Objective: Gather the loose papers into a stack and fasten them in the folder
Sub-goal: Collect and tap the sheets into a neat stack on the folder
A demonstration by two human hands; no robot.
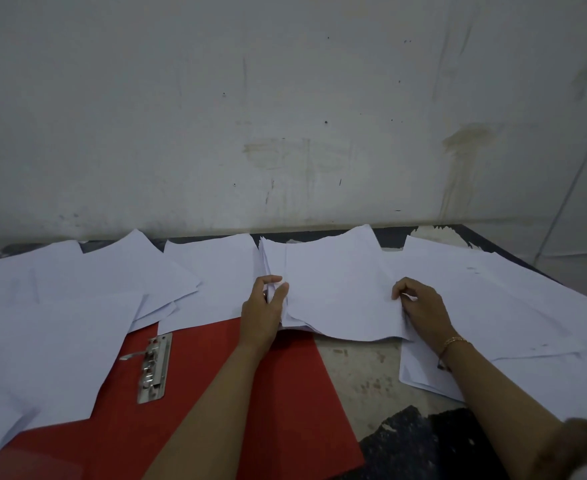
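Note:
A stack of white papers (pixel 337 289) lies in the middle of the table, its near left corner over the open red folder (pixel 215 393). My left hand (pixel 262 310) grips the stack's left edge, thumb on top. My right hand (pixel 420 306) pinches the stack's right edge. The folder's metal clip (pixel 153 367) sits near its left side, lever raised. Loose white sheets (pixel 49 323) cover the folder's left part and spread to the left. More loose sheets (pixel 510 306) lie to the right.
A stained white wall (pixel 285 116) rises right behind the table. The worn table surface (pixel 364 368) shows between the folder and the right-hand sheets. A gold bracelet (pixel 453 341) circles my right wrist.

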